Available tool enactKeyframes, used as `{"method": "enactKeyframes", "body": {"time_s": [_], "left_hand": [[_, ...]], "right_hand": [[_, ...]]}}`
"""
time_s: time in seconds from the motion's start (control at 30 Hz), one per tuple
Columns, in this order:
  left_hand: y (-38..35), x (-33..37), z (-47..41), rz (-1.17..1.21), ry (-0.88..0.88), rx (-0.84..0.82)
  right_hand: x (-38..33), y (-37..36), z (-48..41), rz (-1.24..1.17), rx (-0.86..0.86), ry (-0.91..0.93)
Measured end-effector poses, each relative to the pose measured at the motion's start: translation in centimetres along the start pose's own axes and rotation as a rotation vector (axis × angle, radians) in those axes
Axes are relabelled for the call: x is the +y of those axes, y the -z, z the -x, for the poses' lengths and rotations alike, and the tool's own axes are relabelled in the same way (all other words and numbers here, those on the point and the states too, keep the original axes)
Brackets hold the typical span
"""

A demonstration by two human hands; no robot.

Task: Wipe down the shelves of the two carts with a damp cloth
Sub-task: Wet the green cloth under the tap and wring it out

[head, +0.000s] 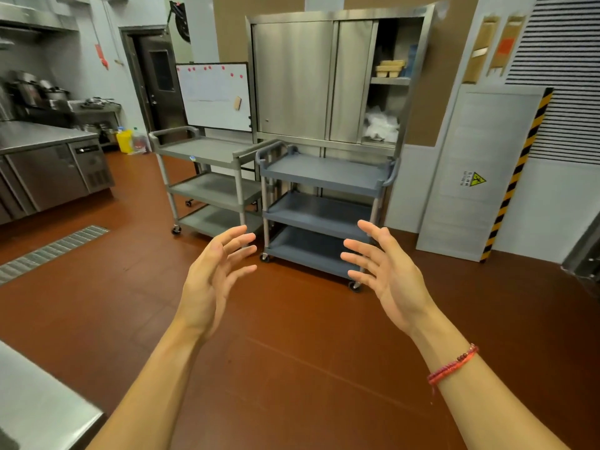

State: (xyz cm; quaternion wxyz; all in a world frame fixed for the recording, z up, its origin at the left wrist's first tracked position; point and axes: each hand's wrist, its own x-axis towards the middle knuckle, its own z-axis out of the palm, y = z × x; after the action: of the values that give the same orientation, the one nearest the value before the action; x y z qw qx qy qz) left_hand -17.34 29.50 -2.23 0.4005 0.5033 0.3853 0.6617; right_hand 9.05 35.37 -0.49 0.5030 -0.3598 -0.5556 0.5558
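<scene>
Two three-shelf carts stand side by side ahead of me on the red floor. The grey cart (207, 151) is on the left and the blue-grey cart (324, 172) on the right, in front of a steel cabinet. All their shelves look bare. My left hand (211, 277) and my right hand (386, 271) are raised in front of me, palms facing each other, fingers spread, holding nothing. Both hands are well short of the carts. No cloth is in view.
A steel cabinet (292, 79) with one door slid open stands behind the carts, a whiteboard (214, 95) to its left. Steel counters (42, 134) line the left side, and one counter corner (39, 410) is at my lower left. A floor drain grate (48, 251) runs left.
</scene>
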Motion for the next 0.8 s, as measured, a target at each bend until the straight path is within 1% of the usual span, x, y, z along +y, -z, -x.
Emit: {"method": "enactKeyframes", "body": {"time_s": [0.27, 0.43, 0.6, 0.8], "left_hand": [[0.5, -5.1, -14.6, -0.016, -0.012, 0.063], [1.8, -8.0, -21.9, -0.026, -0.005, 0.097], [5.2, -10.8, -28.4, -0.036, 0.000, 0.131], [12.1, -14.3, -36.2, -0.036, -0.010, 0.167]], "right_hand": [[2.0, 1.3, -16.7, -0.004, -0.072, -0.016], [3.7, 0.6, -25.5, 0.003, -0.113, -0.046], [6.2, -1.5, -33.5, 0.016, -0.141, -0.059], [9.6, -6.8, -43.4, 0.020, -0.177, -0.063]]}}
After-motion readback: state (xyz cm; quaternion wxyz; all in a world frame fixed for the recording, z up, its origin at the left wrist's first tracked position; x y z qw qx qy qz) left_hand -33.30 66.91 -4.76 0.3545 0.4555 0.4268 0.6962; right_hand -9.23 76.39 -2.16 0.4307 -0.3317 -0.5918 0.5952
